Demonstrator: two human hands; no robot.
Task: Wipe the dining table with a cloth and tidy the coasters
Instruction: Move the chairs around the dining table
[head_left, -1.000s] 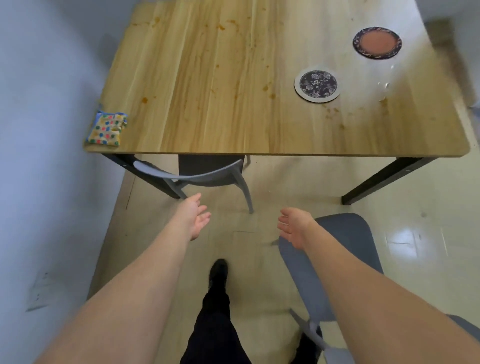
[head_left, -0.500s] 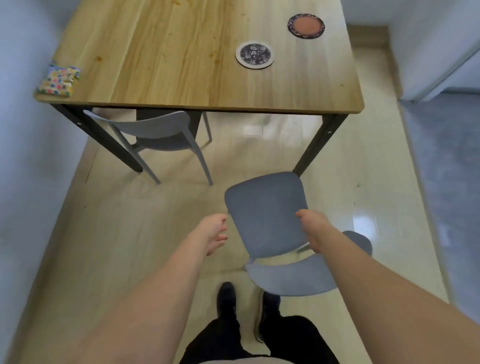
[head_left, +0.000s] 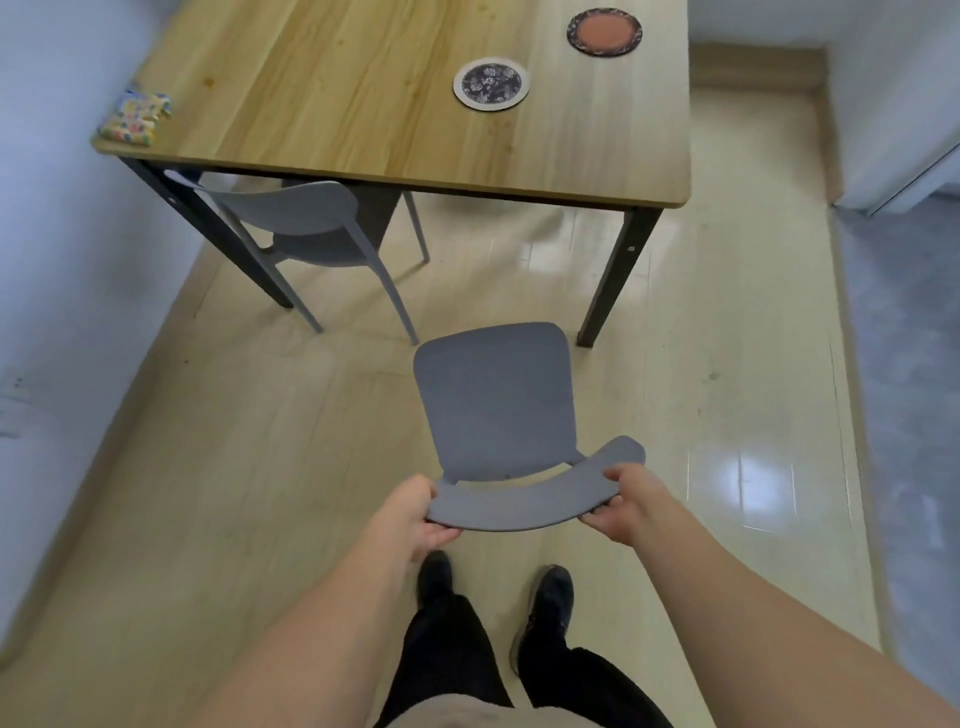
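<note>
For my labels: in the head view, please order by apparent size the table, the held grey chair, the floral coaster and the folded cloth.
1. table
2. held grey chair, much nearer the camera
3. and 4. floral coaster and folded cloth: they look alike, unranked.

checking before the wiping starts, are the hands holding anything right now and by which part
Both hold the grey chair by its curved backrest: the left hand grips the backrest's left end, the right hand its right end. Neither holds the cloth.
</note>
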